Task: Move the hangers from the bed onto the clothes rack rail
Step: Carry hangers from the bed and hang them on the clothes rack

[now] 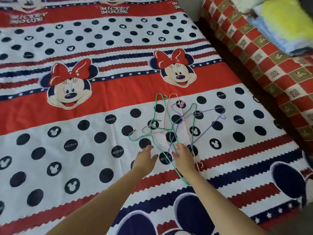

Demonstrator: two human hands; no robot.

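Observation:
Several thin wire hangers [179, 122] in green, pink and purple lie tangled in a loose pile on the bed [84, 150], right of its middle. Both my arms reach out over the bed toward the pile's near end. My left hand [145, 156] hovers just left of the hangers with fingers apart and nothing in it. My right hand [182, 156] lies over the near ends of the hangers, fingers spread; I cannot see it gripping any wire. No clothes rack is in view.
The bed carries a red, white and navy cartoon-mouse sheet. Along its right side runs a dark gap, then a red-and-cream checked cloth [264, 65] over a raised surface with folded yellow and blue fabric [286, 22] on top.

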